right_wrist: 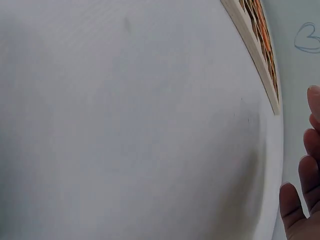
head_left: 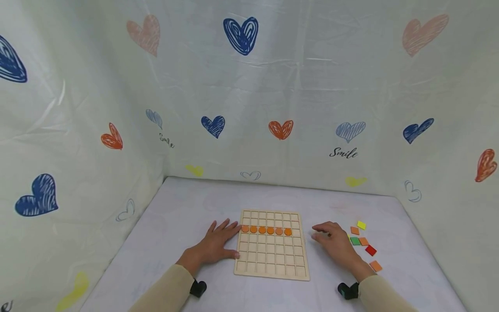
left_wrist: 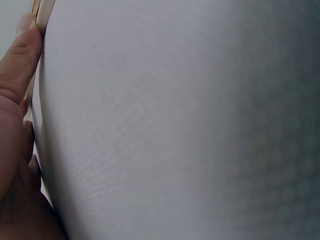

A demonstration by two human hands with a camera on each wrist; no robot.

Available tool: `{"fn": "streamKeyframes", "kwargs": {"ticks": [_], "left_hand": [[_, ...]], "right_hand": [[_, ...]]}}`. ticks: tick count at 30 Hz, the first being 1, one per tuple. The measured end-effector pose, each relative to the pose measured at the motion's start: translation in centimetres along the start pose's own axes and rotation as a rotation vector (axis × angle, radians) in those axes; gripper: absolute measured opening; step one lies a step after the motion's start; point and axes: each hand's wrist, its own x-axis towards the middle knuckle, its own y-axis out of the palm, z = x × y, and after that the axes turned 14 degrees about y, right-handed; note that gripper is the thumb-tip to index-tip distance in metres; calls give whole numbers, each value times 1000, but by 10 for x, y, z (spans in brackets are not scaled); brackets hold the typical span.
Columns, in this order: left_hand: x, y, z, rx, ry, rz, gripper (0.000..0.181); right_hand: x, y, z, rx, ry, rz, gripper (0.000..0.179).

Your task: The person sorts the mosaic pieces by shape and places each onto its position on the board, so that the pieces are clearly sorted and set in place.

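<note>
A pale wooden grid board [head_left: 270, 271] lies flat on the table, with a row of several orange discs [head_left: 270, 230] across its upper part. My left hand [head_left: 214, 245] rests at the board's left edge, fingers spread, thumb touching the lower side. In the left wrist view the thumb [left_wrist: 22, 55] meets the wooden edge [left_wrist: 46, 15]. Right of the board is my right hand [head_left: 337, 245], apart from it, fingers loosely bent. Nothing shows between its fingers [right_wrist: 311, 172] in the right wrist view, where the board's side [right_wrist: 252, 55] appears at the top right.
Square tiles lie scattered beside and beyond my right hand: a yellow tile [head_left: 361, 225], a green tile [head_left: 355, 241], a red tile [head_left: 371, 250] and orange tiles [head_left: 376, 266]. A white curtain [head_left: 249, 95] printed with hearts surrounds the table [head_left: 195, 195] at the back and sides.
</note>
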Motion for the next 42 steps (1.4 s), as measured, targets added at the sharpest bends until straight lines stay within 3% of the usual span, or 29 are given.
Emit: {"fn": "streamKeyframes", "kwargs": {"ticks": [6,17,23,28,32,42], "left_hand": [[2,1,2,5,7,-1,95],[4,1,5,17,-1,-3,96],[4,0,3,22,-8,-3,96],[2,-1,1,8,-7,-5,95],[2,0,0,7,-7,-4,95],[1,2,2,15,-9,-2,95]], "right_hand": [[-10,-27,-19,-47,-23,-66,30],[-29,-67,-48,-105,59,-130,44],[-36,-78,-66,-185,100,-138,50],[-43,-84,-82,-247,67,-113,58],[-44,-87,-92,-282,93,-76,69],[-50,-92,-119,-294,130,-58,73]]}}
